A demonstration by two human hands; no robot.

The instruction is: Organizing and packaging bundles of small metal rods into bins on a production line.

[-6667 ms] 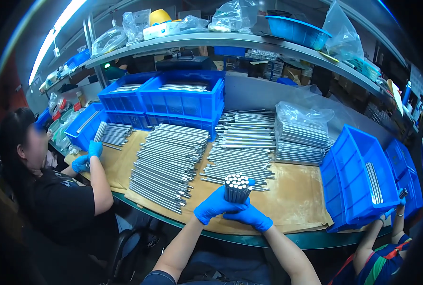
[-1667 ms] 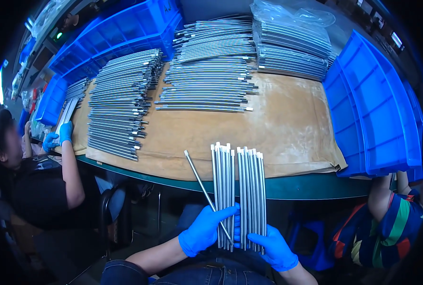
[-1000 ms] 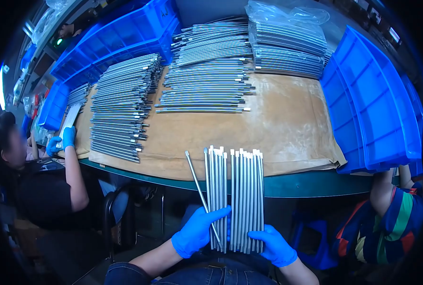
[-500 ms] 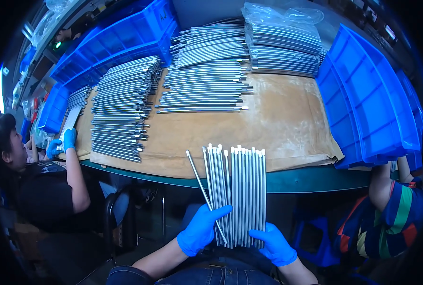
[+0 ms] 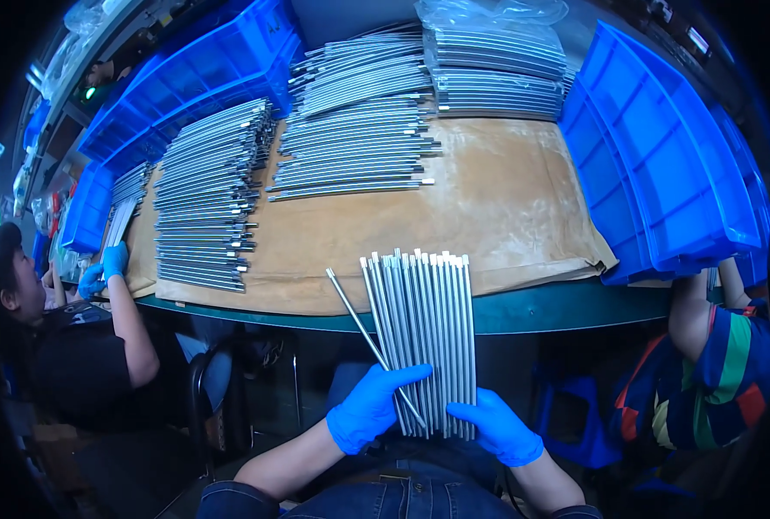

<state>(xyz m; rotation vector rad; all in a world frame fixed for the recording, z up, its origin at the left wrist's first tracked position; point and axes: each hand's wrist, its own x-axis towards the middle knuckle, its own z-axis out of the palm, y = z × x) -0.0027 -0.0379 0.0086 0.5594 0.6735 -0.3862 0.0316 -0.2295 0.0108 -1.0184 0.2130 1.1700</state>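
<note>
A fan of several slim silver metal rods (image 5: 428, 333) with lighter end caps stands upright between my hands, in front of the table edge. My left hand (image 5: 369, 405), in a blue glove, is closed round their lower left part, its thumb lying across the front. One rod (image 5: 353, 309) tilts away to the left from the others, its lower end crossing in front of them under my left thumb. At the lower right of the fan my right hand (image 5: 499, 426), gloved in blue too, grips the rods, its thumb on the front. The fingers behind are hidden.
Brown paper (image 5: 523, 190) covers the table. On it lie rod piles at left (image 5: 207, 195) and middle (image 5: 350, 147), and plastic-wrapped rods (image 5: 497, 73). Blue bins stand at left (image 5: 194, 82) and right (image 5: 653, 156). Co-workers sit at left (image 5: 73, 346) and right (image 5: 705, 372).
The gap between the left and right groups of rods has closed, and the fan is more compact. My left thumb reaches further right across it. The view has shifted slightly.
</note>
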